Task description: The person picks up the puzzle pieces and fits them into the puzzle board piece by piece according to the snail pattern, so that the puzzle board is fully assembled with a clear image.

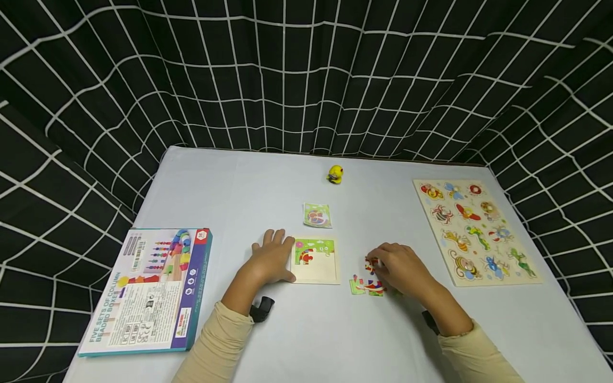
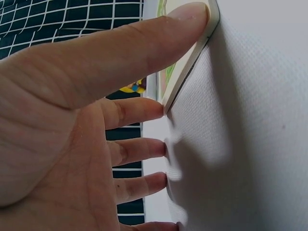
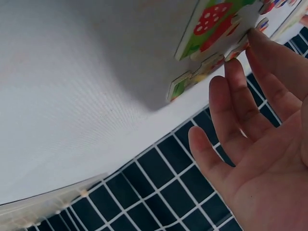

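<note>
- R hand (image 1: pixel 404 268): thumb + fingertips look pinched on a puzzle piece (image 3: pixel 237 52) right of the tray, w/ the outer fingers hanging free. Exact grip's partly hidden tbh.
- L hand (image 1: pixel 272 260): fingers spread apart, thumb on the near-left corner of the wooden tray (image 1: pixel 316 274), forefinger at its left edge. Not clamped on anything afaict.
- Loose pieces (image 1: pixel 375 287) are on the tablecloth (image 1: pixel 306 330) btw tray & insect board (image 1: pixel 514 276), near the R fingertips. A few others already sit in the tray's upper part.
- Handling, imo: pieces are prob thin wood, v light & stiff, so no squeezing needed. Printed face might be a bit slick.
- Best hold = opp. side edges, fingertips only. Flat on cloth they're low, so tip one edge up 1st. Knobs are prob the weak bit, don't twist 'em.
- Tray looks light too & could slide on cloth, so L thumb on the rim makes sense. Press straight down, not sideways.
</note>
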The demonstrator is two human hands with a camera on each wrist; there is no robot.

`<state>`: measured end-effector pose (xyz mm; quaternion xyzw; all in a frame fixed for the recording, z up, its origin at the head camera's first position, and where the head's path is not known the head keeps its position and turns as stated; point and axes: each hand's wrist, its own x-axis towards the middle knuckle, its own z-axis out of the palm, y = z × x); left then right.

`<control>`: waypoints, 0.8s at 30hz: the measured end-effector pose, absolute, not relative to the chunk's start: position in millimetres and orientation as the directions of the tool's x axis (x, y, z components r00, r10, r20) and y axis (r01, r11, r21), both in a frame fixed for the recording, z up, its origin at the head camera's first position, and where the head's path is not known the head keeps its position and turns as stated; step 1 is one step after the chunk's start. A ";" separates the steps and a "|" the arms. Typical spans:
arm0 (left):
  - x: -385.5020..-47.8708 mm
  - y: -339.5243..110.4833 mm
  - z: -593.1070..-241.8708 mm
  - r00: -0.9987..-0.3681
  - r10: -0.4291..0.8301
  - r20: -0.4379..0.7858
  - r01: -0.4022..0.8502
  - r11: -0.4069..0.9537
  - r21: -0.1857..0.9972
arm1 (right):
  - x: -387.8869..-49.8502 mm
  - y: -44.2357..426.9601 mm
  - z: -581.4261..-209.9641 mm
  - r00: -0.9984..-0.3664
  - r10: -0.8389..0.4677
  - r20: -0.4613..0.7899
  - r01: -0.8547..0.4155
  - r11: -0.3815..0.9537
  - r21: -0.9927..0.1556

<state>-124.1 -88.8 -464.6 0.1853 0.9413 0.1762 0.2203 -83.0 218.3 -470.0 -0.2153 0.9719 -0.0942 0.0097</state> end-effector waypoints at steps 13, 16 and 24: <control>-126.7 -86.4 -462.1 -0.831 0.429 -0.354 0.281 0.873 0.399 | -95.1 179.8 -457.6 -0.825 -0.556 0.105 -0.566 0.807 -0.169; -126.1 -86.9 -462.1 -0.833 0.423 -0.357 0.274 0.875 0.399 | -100.7 156.8 -456.6 -0.782 -0.613 0.114 -0.623 0.764 -0.168; -124.9 -88.4 -463.5 -0.837 0.416 -0.355 0.273 0.880 0.388 | -111.9 124.2 -461.9 -0.743 -0.663 0.097 -0.668 0.722 -0.183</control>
